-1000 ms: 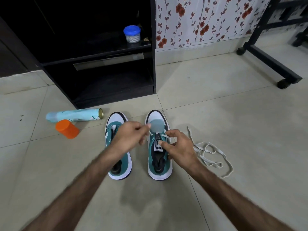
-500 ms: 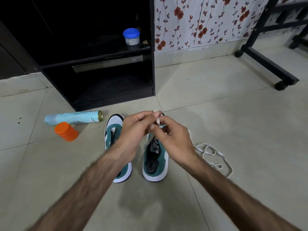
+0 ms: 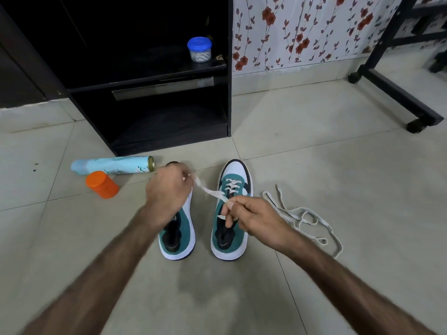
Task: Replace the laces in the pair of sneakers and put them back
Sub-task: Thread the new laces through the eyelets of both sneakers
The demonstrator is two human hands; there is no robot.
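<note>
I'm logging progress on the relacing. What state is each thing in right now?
Right sneaker: upright, laced only near the toe.
Left sneaker: upright, partly hidden by the left hand.
Lace: stretched between both hands.
Left hand: pinches one lace end.
Right hand: pinches the lace.
Loose lace: tangled on floor.
Spray can: lying down, uncapped.
Orange cap: off, beside the can.
Blue-lidded jar: closed, on shelf.

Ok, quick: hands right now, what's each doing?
Left hand: pinches one end of the flat white shoelace.
Right hand: pinches the same lace, above the right teal-and-white sneaker.
</note>
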